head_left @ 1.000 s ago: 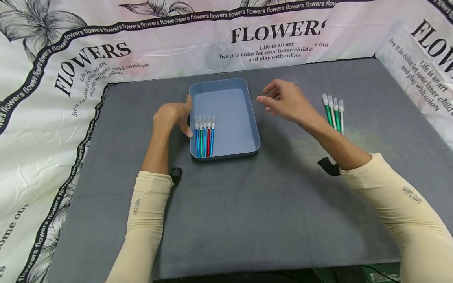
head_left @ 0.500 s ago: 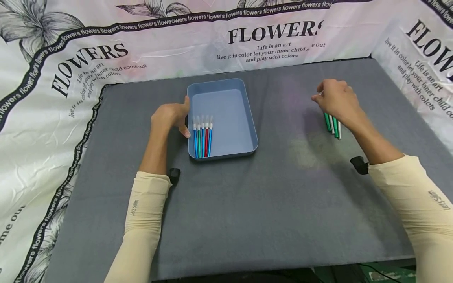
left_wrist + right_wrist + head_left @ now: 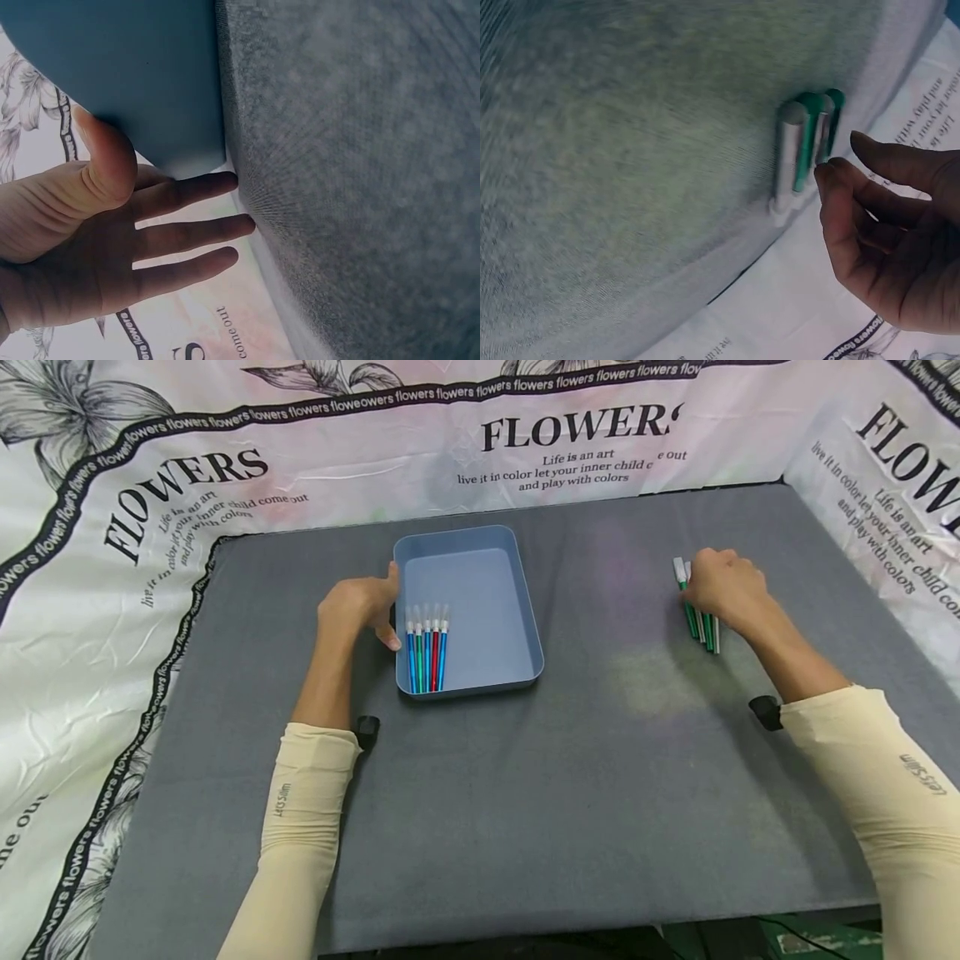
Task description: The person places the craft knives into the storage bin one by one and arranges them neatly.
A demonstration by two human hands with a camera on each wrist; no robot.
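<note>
My left hand (image 3: 358, 603) rests at the left wall of a shallow blue-grey tray (image 3: 495, 610). Its thumb lies against the tray's outer wall (image 3: 150, 82) in the left wrist view, and the other fingers are stretched out. Inside the tray, several slim pen-like tools (image 3: 426, 652) with shiny blue, green and red barrels and pale caps lie side by side at the near left. On the right, my right hand (image 3: 723, 583) is over a small row of similar green and silver tools (image 3: 701, 627). The right wrist view has its bent fingertips right beside them, thumb and forefinger apart.
A grey cloth (image 3: 570, 793) covers the table. White fabric (image 3: 375, 460) printed with flowers and lettering stands along the back and both sides. A dark strap end (image 3: 767, 712) sticks out at my right sleeve.
My right hand has moved from beside the tray across to the row of tools on the right, then lowered slightly. The left hand has stayed at the tray.
</note>
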